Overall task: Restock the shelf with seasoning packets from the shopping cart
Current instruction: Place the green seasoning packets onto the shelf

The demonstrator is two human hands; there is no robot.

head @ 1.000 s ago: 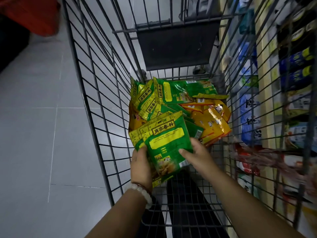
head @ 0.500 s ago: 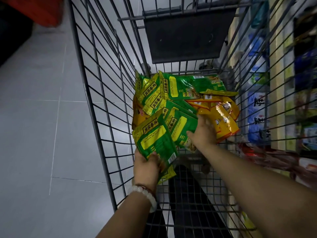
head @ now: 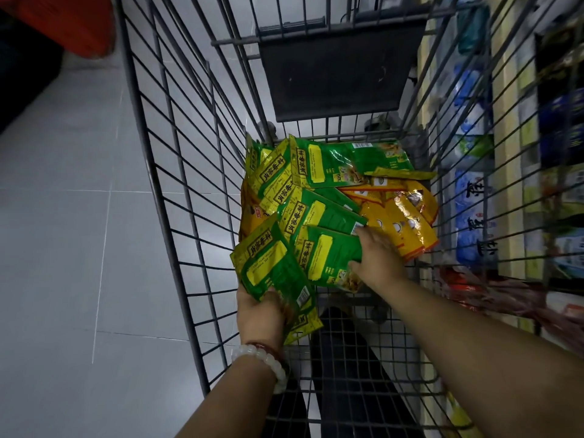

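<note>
Grey floor tiles show through the wire cart (head: 177, 191), where green packets lie heaped. Right hand (head: 377, 259) has its fingers (head: 355, 266) curled on the near edge of a green packet (head: 328, 254), whose long axis runs away from them into the heap. Left hand (head: 260, 314), nearer the body, grips a small stack (head: 271, 270). Shelf (head: 505, 159) stands to the right, nearer the right hand.

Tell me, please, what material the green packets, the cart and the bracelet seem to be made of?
Green packets: probably glossy plastic film; they show shiny highlights and creases. Cart: grey metal wire, probably coated, with a dull sheen. Bracelet on the left wrist: smooth whitish beads, perhaps stone or glass; one cannot tell which.
</note>
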